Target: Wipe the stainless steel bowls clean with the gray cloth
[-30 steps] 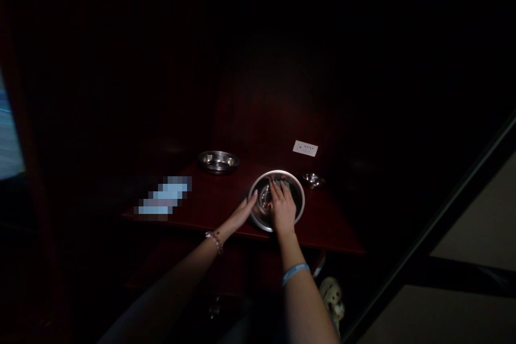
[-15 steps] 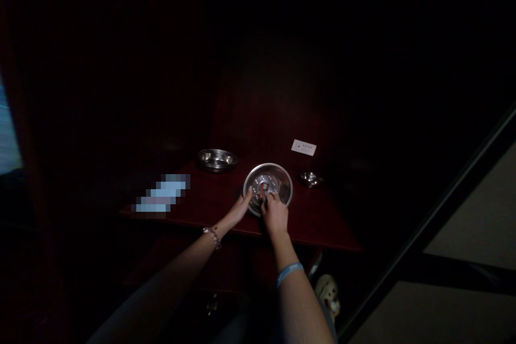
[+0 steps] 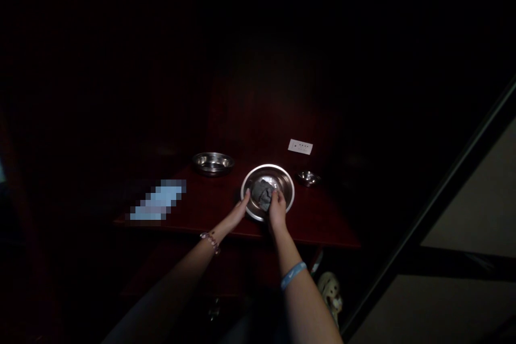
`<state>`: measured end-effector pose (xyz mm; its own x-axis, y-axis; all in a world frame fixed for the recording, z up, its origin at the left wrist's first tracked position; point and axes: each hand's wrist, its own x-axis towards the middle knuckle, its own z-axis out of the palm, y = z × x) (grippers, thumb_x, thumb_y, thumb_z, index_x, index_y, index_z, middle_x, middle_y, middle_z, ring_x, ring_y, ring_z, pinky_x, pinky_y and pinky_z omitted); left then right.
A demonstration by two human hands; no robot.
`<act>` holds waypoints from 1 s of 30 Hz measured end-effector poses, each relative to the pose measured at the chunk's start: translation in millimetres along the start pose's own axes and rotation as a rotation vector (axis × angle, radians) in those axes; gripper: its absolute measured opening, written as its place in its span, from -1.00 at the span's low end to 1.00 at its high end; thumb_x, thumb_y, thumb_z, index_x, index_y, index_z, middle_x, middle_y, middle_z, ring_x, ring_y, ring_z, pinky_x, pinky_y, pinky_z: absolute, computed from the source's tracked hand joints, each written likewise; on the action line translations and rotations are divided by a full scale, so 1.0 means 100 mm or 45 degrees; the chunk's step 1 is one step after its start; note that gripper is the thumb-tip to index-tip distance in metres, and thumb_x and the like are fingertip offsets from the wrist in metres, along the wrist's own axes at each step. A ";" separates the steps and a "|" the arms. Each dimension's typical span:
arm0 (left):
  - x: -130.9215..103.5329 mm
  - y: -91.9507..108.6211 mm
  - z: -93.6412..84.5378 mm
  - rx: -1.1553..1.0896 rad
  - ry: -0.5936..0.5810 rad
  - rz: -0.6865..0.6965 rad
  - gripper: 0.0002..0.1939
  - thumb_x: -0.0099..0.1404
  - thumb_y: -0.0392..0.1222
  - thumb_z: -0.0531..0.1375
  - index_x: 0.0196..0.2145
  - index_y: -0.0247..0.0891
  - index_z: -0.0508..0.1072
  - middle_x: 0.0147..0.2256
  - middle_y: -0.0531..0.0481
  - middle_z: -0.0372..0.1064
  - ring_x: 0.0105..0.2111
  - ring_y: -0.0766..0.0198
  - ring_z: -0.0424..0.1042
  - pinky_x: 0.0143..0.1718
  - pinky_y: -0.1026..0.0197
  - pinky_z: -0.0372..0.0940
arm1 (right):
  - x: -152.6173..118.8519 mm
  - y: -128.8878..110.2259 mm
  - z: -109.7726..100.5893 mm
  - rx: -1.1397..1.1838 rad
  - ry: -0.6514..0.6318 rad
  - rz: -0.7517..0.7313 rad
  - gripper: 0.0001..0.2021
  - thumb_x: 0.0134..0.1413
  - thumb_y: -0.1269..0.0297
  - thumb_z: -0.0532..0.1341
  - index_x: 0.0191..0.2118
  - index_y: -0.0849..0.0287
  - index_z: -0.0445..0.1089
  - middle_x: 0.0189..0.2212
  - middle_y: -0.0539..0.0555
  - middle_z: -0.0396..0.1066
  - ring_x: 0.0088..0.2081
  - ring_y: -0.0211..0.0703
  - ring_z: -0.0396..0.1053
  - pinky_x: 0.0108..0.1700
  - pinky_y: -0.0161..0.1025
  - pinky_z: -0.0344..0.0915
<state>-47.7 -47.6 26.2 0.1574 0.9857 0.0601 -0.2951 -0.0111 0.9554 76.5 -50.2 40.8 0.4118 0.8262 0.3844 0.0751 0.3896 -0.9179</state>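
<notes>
Just below the centre of the frame, the left hand (image 3: 239, 210) has its grip clamped on the left rim of a metal bowl (image 3: 286, 189), thumb at the inner edge. The right hand (image 3: 277, 212) pinches a crumpled grey cloth (image 3: 263, 196) inside the bowl; the cloth lies to the left of that grip, between both hands, above the dark red counter (image 3: 322, 217).

A small metal bowl (image 3: 308, 178) sits just below the white wall plate (image 3: 300, 147), a wider metal dish (image 3: 213, 165) left of it, a pale shoe (image 3: 329, 286) well below.
</notes>
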 end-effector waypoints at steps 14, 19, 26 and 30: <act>0.16 -0.19 -0.11 -0.029 -0.152 0.062 -0.19 0.17 0.47 0.16 0.03 -0.32 0.54 0.03 -0.30 0.53 0.17 -0.10 0.42 0.32 -0.05 0.13 | -0.15 -0.27 -0.27 -1.057 -0.226 -0.844 -0.55 0.34 0.24 0.05 0.27 0.21 0.27 0.25 0.27 0.29 0.25 0.06 0.24 0.25 -0.01 0.21; 0.15 -0.19 -0.11 -0.029 -0.086 0.054 -0.21 0.18 0.47 0.14 -0.01 -0.31 0.56 0.00 -0.27 0.55 0.17 -0.11 0.41 0.31 -0.07 0.13 | -0.22 -0.24 -0.19 -1.330 -0.178 -0.657 -0.56 0.25 0.26 0.17 0.22 0.19 0.34 0.17 0.32 0.33 0.16 0.17 0.29 0.15 0.08 0.28; 0.12 -0.13 -0.06 -0.036 0.012 0.065 -0.30 0.25 0.40 0.13 0.04 -0.24 0.54 -0.06 -0.22 0.59 0.18 -0.09 0.40 0.28 -0.10 0.17 | -0.17 -0.10 -0.19 -1.109 -0.323 -0.687 -0.41 0.25 0.42 0.05 0.39 0.30 0.12 0.32 0.31 0.20 0.34 0.05 0.15 0.31 -0.02 0.18; 0.12 -0.17 -0.10 0.028 -0.071 0.088 -0.21 0.22 0.44 0.14 0.12 -0.27 0.49 0.06 -0.23 0.52 0.20 -0.07 0.37 0.31 -0.05 0.13 | -0.14 -0.05 -0.17 -0.970 -0.202 -0.575 -0.43 0.29 0.38 -0.02 0.37 0.40 0.12 0.33 0.35 0.18 0.35 0.01 0.15 0.33 -0.07 0.15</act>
<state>-50.3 -34.0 7.9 0.1901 0.9715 0.1414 -0.2868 -0.0828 0.9544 85.7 -70.2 38.7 0.0715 0.7283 0.6815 0.8045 0.3618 -0.4710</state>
